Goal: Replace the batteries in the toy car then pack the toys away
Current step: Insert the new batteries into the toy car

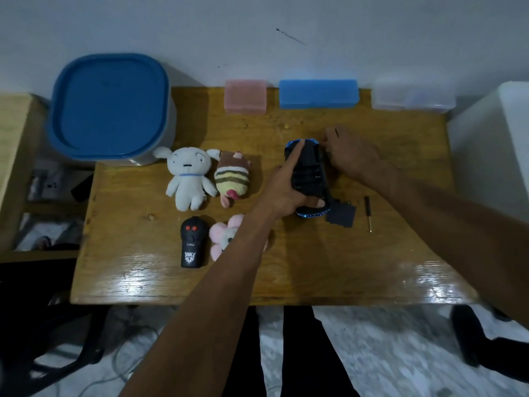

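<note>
The black toy car (310,173) with blue trim lies belly-up on the wooden table (315,267), its battery bay uncovered. My left hand (283,190) grips it, the thumb round the near end and the index finger stretched along the underside to the far end. My right hand (352,156) is against the car's right side with its fingers curled down; they are hidden, so I cannot tell if they hold anything. The black battery cover (342,214) and a small screwdriver (368,213) lie just right of the car.
A black remote (191,243), a white plush (189,176), a striped plush (232,176) and a pink plush (226,234) lie to the left. A blue-lidded bin (110,107) stands far left. Pink (245,96), blue (318,93) and clear (412,96) boxes line the wall.
</note>
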A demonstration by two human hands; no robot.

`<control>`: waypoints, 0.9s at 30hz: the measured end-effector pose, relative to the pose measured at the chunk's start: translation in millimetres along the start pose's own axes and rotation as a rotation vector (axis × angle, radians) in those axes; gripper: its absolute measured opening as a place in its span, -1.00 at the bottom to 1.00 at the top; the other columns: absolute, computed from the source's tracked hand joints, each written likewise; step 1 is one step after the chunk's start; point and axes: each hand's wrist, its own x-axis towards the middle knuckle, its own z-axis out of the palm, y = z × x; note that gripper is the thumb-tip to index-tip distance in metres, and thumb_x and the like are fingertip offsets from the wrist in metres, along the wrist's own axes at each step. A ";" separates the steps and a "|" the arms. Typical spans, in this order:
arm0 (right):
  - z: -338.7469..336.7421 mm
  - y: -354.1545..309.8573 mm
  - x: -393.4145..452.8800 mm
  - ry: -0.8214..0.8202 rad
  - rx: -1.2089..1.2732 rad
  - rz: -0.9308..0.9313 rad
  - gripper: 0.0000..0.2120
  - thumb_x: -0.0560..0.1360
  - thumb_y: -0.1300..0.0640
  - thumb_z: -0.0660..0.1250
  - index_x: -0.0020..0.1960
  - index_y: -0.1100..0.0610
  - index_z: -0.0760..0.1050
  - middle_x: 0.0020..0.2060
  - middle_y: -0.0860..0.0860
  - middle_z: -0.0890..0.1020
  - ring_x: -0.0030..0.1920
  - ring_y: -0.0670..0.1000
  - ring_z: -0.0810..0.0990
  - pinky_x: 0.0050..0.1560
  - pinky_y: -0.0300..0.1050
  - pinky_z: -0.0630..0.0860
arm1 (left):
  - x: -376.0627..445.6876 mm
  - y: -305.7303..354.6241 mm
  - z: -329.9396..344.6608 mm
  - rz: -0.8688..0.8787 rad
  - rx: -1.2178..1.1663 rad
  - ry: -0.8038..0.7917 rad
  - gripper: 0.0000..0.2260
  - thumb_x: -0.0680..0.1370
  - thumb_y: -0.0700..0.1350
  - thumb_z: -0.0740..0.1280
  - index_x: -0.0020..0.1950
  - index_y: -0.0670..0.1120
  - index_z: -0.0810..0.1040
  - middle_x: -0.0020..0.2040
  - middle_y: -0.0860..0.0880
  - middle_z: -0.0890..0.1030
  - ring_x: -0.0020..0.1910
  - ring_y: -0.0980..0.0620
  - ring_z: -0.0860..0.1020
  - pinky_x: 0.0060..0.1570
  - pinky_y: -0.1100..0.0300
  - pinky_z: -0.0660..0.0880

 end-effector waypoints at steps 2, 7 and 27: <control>-6.2 -4.9 -11.3 0.025 0.172 0.081 -0.75 0.70 0.06 0.10 0.17 0.19 0.46 0.05 0.15 0.55 -0.09 0.09 0.48 -0.14 -0.06 0.37 | -2.6 1.4 -3.3 -0.002 -0.061 -0.007 0.17 0.29 -0.35 0.64 0.66 0.16 -0.02 0.47 -0.03 0.41 0.39 -0.02 0.46 0.33 0.11 0.48; -24.5 -10.9 -34.3 0.198 0.707 0.390 -0.72 0.67 0.02 0.23 -0.10 0.16 0.54 -0.22 0.03 0.56 -0.22 -0.04 0.47 -0.26 -0.19 0.37 | -10.2 13.2 -9.5 -0.012 -0.118 -0.015 0.10 0.38 -0.37 0.58 0.65 0.18 -0.02 0.48 0.00 0.41 0.39 -0.01 0.46 0.19 0.20 0.52; -67.2 -70.2 -87.8 0.289 0.790 0.263 -0.83 0.55 0.05 0.43 0.00 0.14 0.53 -0.25 0.01 0.69 -0.16 0.02 0.67 -0.04 0.12 0.63 | -34.0 41.1 -9.9 0.134 -0.036 0.004 0.04 0.41 -0.31 0.58 0.65 0.21 0.02 0.49 0.06 0.38 0.40 -0.07 0.47 0.31 -0.09 0.52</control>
